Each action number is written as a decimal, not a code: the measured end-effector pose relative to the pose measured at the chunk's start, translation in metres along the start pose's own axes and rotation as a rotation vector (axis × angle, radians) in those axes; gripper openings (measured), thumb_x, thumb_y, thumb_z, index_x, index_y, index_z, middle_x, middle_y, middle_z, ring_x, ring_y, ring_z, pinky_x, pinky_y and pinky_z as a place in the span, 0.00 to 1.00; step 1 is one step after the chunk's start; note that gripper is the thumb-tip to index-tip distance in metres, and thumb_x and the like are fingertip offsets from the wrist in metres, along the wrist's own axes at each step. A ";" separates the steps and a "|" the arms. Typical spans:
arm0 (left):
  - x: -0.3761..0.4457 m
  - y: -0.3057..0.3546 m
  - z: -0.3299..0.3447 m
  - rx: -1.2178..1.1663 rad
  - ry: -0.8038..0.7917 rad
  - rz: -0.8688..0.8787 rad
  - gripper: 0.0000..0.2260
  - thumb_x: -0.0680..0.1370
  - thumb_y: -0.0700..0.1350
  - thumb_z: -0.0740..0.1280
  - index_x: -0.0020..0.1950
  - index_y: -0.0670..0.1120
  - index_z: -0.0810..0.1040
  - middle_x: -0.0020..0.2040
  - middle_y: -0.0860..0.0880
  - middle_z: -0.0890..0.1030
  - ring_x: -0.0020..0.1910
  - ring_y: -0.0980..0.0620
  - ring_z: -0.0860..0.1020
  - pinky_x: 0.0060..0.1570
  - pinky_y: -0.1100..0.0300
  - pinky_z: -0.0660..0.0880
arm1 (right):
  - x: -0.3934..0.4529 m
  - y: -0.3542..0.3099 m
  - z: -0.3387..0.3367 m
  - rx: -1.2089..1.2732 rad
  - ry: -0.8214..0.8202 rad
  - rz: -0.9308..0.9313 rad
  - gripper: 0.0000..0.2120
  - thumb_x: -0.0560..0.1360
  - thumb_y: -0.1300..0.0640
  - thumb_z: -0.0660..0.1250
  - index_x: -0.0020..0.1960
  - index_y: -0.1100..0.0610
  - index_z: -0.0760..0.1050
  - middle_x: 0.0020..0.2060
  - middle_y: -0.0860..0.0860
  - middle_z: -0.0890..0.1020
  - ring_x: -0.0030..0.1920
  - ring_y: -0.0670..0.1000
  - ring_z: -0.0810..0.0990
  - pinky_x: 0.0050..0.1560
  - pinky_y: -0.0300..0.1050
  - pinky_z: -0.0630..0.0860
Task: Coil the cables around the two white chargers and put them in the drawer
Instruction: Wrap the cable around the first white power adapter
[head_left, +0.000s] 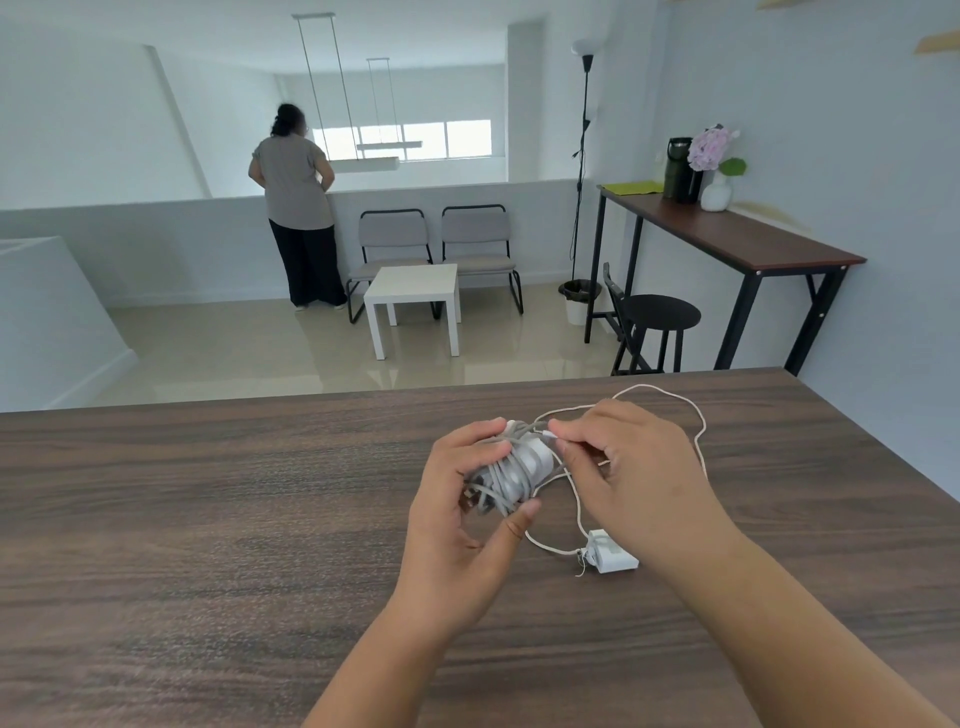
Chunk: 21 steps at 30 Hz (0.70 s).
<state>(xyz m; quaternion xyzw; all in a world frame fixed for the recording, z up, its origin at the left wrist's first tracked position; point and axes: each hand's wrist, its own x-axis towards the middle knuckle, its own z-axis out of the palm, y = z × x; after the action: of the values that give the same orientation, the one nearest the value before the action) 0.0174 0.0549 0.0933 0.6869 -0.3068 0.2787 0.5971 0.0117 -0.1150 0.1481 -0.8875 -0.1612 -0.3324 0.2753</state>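
Two white chargers are showing above the dark wooden table (208, 519). The left hand (462, 514) is holding the first charger (519, 467) just above the tabletop, fingers curling over its far side and the thumb pressing in from the near side, so the hand is clamped around it. Grey cable (498, 486) is lying around this charger in many turns — too tangled to count. The right hand (628, 473) is pinching the free end of that cable (549, 432) between thumb and forefinger, right beside the top of the wound charger; the other fingers are curling loosely underneath.

The second charger (610, 552) is lying flat on the table, near the right wrist, and its thin white cable (696, 415) is trailing loose in one wide loop behind the right hand.

Across the room — well apart from the table — one person (296, 208) is standing at a low wall, beside two grey chairs (434, 239), one small white table (413, 299) and one black stool (660, 317).
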 end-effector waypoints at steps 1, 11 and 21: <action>0.001 0.001 0.000 0.053 -0.018 0.053 0.19 0.72 0.38 0.74 0.61 0.45 0.73 0.65 0.46 0.74 0.67 0.43 0.73 0.63 0.46 0.73 | 0.000 -0.001 0.000 -0.032 0.003 -0.016 0.06 0.72 0.60 0.69 0.46 0.56 0.84 0.33 0.49 0.79 0.36 0.50 0.78 0.38 0.38 0.74; 0.007 0.003 -0.010 0.439 -0.161 0.357 0.22 0.70 0.35 0.75 0.60 0.47 0.72 0.66 0.49 0.71 0.63 0.46 0.75 0.58 0.48 0.75 | -0.001 -0.011 0.002 -0.008 0.077 0.162 0.02 0.69 0.61 0.74 0.38 0.55 0.84 0.29 0.48 0.81 0.30 0.47 0.77 0.35 0.31 0.70; 0.008 0.003 -0.006 0.347 -0.105 0.336 0.20 0.71 0.36 0.75 0.59 0.45 0.73 0.65 0.48 0.72 0.63 0.45 0.75 0.58 0.48 0.76 | -0.003 -0.009 0.001 0.138 0.204 0.146 0.02 0.68 0.64 0.74 0.38 0.59 0.83 0.30 0.49 0.82 0.36 0.47 0.78 0.36 0.39 0.74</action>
<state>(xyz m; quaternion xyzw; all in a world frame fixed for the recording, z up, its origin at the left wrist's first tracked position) 0.0204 0.0596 0.1015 0.7319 -0.3948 0.3867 0.3986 0.0054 -0.1075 0.1488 -0.8375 -0.0896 -0.3880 0.3741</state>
